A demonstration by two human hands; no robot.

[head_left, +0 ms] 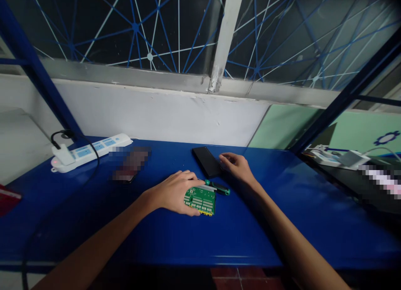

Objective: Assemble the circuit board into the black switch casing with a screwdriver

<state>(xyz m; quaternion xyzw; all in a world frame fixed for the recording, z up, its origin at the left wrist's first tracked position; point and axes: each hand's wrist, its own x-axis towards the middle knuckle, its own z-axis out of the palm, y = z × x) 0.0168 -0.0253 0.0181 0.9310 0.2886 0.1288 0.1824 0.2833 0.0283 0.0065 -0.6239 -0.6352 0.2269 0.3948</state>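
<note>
Forearms (112, 233), hands (175, 192), left one gripping circuit board (203, 198)

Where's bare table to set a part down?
Free: the table between the circuit board and the near edge, and the stretch right of the right forearm. Crowded: the middle, where left hand, circuit board, green-black tool, black box and right hand bunch together.

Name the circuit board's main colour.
The circuit board is mainly green, showing best in the head view.

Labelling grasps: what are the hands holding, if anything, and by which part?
Left hand: board, by its left end, thumb at near edge, fingers opposite. Right hand: by black slab; can't tell if it holds anything.
</note>
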